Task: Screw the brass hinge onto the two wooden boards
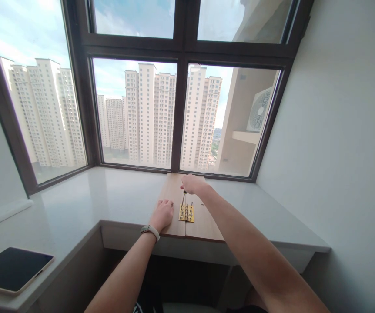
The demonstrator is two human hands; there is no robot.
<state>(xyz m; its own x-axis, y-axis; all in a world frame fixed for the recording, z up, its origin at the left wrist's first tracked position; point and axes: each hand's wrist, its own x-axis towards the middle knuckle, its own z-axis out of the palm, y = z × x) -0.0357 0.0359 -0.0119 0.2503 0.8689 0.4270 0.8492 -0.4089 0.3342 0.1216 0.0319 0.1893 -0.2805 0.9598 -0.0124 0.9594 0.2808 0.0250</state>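
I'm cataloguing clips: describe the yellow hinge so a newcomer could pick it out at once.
Below the dark-framed window runs a white ledge, with two wooden boards side by side on it. Across their seam lies the hinge, roughly square. Its bright yellow faces and darker middle line set it apart from the pale boards and the slim tool.

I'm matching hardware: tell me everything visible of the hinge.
The hinge looks like shiny gold-coloured metal: two flat leaves joined by a darker knuckle. It lies open across the seam between two wood-look boards, toward their near edge. The screwdriver in the right hand reaches down to its left leaf, apparently touching it. Dark spots could be screws or holes.
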